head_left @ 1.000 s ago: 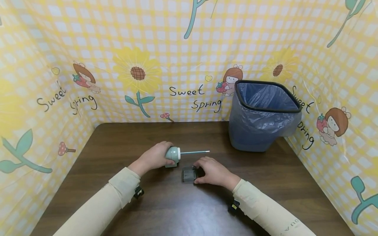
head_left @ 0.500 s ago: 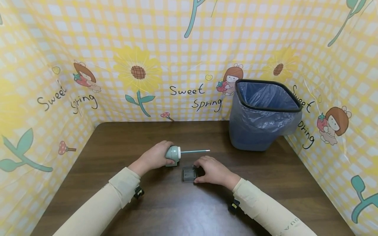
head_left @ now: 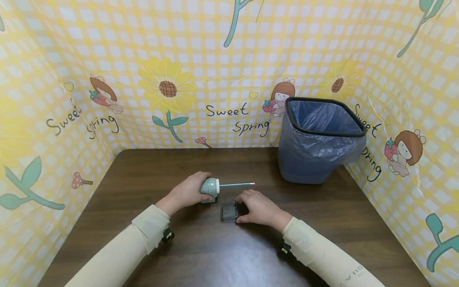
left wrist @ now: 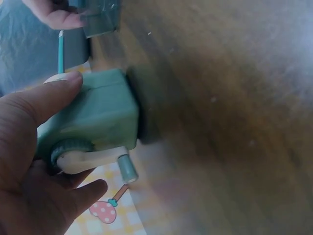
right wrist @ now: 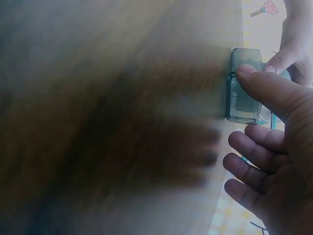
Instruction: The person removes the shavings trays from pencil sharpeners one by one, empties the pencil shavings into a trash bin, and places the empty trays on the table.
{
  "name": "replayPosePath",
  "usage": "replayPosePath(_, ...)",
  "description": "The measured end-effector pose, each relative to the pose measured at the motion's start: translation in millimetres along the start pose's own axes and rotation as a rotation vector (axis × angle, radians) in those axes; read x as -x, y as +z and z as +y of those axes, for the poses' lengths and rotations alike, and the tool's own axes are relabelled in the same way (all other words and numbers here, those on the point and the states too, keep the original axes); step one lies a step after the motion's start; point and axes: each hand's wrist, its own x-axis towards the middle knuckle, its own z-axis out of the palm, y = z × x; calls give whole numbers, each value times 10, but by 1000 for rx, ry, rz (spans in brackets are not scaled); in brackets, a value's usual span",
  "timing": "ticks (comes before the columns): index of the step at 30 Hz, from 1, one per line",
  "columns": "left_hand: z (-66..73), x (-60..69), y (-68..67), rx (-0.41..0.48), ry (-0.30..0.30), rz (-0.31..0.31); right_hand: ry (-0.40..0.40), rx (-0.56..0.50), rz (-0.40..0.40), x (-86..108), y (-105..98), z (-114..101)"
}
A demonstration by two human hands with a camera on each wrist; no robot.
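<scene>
In the head view, my left hand (head_left: 187, 190) grips a pale green crank pencil sharpener (head_left: 211, 186) lying on its side. A thin teal pencil (head_left: 237, 184) sticks out of its white front, pointing right. The left wrist view shows the sharpener's crank handle (left wrist: 128, 169) and my thumb across its body. Just in front and to the right, my right hand (head_left: 261, 209) pinches a dark, see-through shavings drawer (head_left: 229, 212) by its right end. In the right wrist view the thumb lies on the drawer (right wrist: 245, 100), and the other fingers are partly curled below it.
A bin with a black rim (head_left: 331, 135) and a bluish plastic liner stands at the table's back right. Patterned yellow cloth (head_left: 229, 71) walls the brown wooden table (head_left: 229, 255) at the back and both sides.
</scene>
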Motion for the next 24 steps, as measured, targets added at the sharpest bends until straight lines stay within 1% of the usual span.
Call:
replayPosePath(6,-7,7,61,10,14,21,-12,9,4,18,-9,14)
replayPosePath(9,-16,13,67,10,13,36,-15,14,4,25,-11,26)
replayPosePath(13,-15,24,55,6,12,47,-28,16,9,33,-18,32)
replayPosePath(20,5,43,28,-15,0,49,-60,33,41,29,-33,40)
replayPosePath(24,7,67,12,-42,1,70,-76,53,30,15,-56,40)
